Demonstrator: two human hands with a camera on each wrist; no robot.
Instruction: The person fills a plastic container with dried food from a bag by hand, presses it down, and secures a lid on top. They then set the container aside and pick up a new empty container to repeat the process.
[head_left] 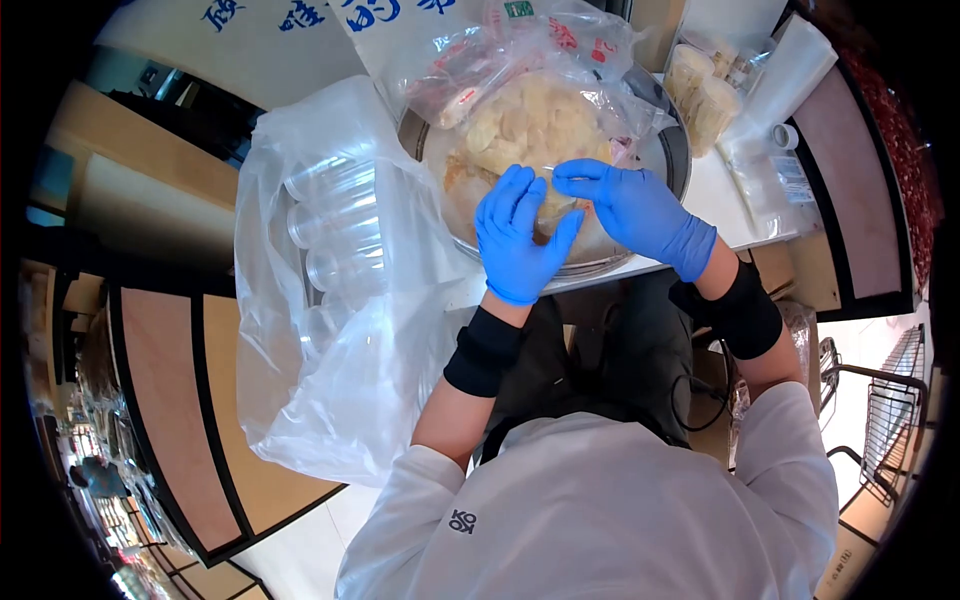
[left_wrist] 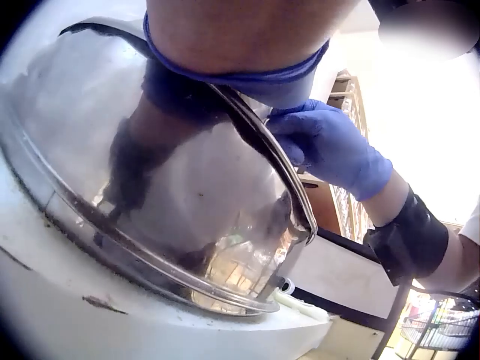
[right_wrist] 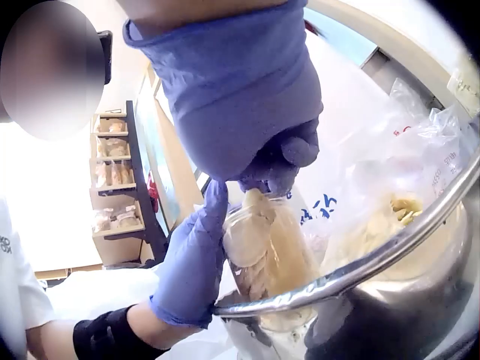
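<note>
Clear jar (right_wrist: 289, 247) just inside the basin's (right_wrist: 375, 268) near edge

The left hand (right_wrist: 187, 270) grips the jar; the right hand (head_left: 640, 210) pinches a pale slice (right_wrist: 256, 204) at its mouth. Should the left grip slacken, I judge the jar could tip and spill.

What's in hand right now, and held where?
The left hand holds a clear container by its side near the mouth; whether the right hand pinches anything cannot be told.
</note>
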